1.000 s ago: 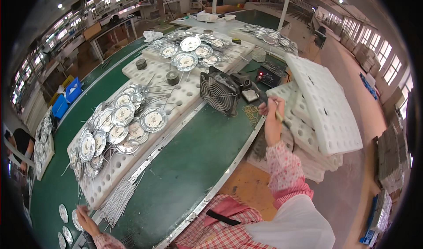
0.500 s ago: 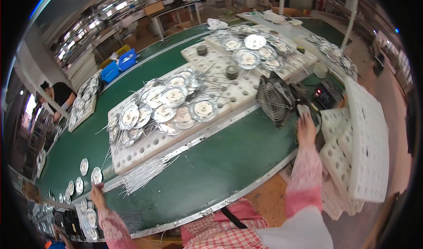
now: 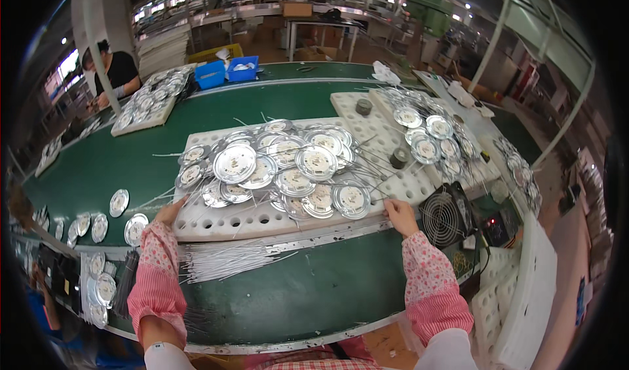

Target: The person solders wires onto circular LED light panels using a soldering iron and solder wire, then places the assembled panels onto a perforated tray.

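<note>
Across the middle of the view runs a long green worktable point(image 3: 308, 301) with a pale metal strip along it. At the dial's centre lies a white foam board point(image 3: 288, 228), pierced with rows of round holes. Heaped on it is a pile of silver-rimmed discs point(image 3: 316, 163) with pale centres, overlapping at various tilts, thin wire leads sticking out. At four o'clock lean white foam panels point(image 3: 527, 295). A co-worker point(image 3: 120, 72) in a black top bends over at ten o'clock. Toward two o'clock, a second heap of discs point(image 3: 426, 150) sits on another foam board. Between three and four o'clock stands a black fan point(image 3: 442, 219) with a round wire grille, and just beyond it a dark control box point(image 3: 496, 229) shows a red light. Two blue bins point(image 3: 209, 74) stand at eleven o'clock. A bundle of pale wires point(image 3: 223, 260) lies by the board's near edge at seven.

Between eight and nine o'clock, the left hand point(image 3: 170, 213) is at the board's near corner, fingers close together; whether they grip it, I cannot tell. The right hand point(image 3: 402, 217), past three o'clock, has its fingertips at the board's near edge beside the fan; I cannot tell whether they clamp anything. Loose discs point(image 3: 119, 203) are at nine, and two squat grey cylinders point(image 3: 363, 107) between one and three.
</note>
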{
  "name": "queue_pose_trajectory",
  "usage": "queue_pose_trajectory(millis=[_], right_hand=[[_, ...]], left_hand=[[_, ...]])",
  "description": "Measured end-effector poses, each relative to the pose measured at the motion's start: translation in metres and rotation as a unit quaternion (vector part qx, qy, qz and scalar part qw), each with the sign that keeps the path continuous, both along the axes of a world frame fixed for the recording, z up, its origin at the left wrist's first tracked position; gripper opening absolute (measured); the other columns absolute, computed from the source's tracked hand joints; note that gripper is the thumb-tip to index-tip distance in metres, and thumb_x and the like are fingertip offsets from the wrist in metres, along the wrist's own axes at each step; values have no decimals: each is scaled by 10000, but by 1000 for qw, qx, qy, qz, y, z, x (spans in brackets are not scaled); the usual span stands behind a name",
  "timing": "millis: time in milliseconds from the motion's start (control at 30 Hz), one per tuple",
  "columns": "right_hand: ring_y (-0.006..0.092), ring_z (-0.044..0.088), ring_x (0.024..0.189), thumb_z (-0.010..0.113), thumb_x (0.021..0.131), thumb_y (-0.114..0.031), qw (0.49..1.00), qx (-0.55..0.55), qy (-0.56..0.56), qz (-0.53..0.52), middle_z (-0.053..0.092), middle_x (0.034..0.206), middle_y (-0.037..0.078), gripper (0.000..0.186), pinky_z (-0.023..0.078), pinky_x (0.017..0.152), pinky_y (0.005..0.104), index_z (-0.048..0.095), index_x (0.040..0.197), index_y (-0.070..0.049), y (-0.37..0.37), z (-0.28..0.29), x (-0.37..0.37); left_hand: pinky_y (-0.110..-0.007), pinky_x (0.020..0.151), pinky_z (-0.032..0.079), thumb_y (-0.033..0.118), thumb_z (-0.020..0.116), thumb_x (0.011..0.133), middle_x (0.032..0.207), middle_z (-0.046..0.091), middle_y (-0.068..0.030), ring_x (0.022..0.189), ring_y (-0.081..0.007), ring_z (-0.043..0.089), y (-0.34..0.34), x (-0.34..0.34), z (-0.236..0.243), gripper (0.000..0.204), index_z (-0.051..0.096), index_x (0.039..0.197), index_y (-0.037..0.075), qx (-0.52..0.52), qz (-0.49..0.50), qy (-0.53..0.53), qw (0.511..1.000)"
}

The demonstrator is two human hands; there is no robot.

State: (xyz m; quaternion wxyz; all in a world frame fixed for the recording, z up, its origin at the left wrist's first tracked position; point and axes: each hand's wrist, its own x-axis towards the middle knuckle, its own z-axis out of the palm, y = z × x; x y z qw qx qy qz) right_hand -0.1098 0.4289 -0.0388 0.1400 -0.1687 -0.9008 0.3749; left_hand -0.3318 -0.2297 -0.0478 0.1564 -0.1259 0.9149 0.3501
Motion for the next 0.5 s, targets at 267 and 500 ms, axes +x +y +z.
queue_pose_trajectory(millis=[267,500], right_hand=[[161,632,900,650,911,-489,910,-394,-126,-17,695,1037,75,599,482,835,324,670,1145,62,-47,25,-74],[181,665,917,789,819,-312,978,-205,28,4,703,1076,164,579,518,801,308,639,1149,139,-99,38,-91]], left_hand=[[-396,989,466,799,616,734,1241,627,-288,1204,-358,600,-55,-16,-6,998,663,1175,-95,61,64,-18,996],[-349,756,518,621,732,769,866,718,-164,791,-219,674,-64,8,54,749,722,1014,-86,58,50,163,984]])
